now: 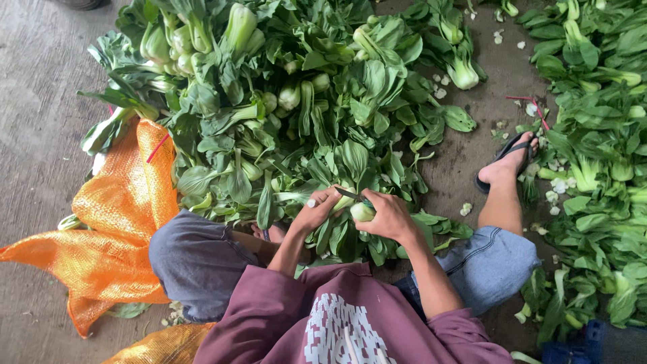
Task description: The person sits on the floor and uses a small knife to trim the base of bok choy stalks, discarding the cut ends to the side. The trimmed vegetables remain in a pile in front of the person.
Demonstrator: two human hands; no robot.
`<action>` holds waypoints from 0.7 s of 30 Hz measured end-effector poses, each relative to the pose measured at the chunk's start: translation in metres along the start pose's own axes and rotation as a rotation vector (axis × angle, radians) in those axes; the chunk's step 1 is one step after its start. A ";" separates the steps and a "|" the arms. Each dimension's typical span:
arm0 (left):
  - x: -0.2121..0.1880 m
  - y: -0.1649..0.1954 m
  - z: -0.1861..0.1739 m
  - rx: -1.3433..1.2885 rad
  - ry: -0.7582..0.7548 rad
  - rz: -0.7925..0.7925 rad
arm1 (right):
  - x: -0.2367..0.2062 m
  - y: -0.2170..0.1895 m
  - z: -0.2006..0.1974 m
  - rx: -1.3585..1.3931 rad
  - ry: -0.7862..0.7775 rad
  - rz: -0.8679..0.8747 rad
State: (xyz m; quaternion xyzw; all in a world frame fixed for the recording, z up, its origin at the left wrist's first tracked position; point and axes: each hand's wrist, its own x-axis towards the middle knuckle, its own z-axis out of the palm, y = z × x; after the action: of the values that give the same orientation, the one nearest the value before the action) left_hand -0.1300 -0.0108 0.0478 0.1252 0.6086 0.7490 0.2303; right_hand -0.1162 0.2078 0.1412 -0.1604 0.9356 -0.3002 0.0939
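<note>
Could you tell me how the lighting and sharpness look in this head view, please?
Head view: soft, even daylight, no hard shadows; mild sheen on the greens; the left hand, right hand and knife are fairly sharp; edges bend slightly from the wide lens; the orange sack looks strongly saturated.

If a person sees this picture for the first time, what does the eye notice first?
A big heap of green bok choy fills the upper middle of the floor. At its left lies a bright orange mesh sack. Low in the centre, the left hand and right hand hold one pale stalk.
</note>
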 end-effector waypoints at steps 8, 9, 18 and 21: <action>0.004 -0.032 -0.009 0.009 -0.016 -0.061 | -0.001 0.049 0.024 0.029 -0.138 0.012; 0.004 -0.036 -0.011 0.015 0.018 -0.118 | -0.002 0.057 0.028 0.026 -0.211 0.108; 0.006 -0.050 0.012 0.158 0.467 -0.089 | -0.037 0.100 0.060 0.967 -0.083 0.177; 0.002 -0.054 0.031 0.101 0.363 0.063 | -0.037 0.101 0.092 1.158 -0.107 0.177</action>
State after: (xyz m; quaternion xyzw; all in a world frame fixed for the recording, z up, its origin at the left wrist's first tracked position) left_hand -0.1066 0.0246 0.0019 0.0184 0.6728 0.7345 0.0865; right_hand -0.0817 0.2496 0.0099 -0.0194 0.6231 -0.7449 0.2378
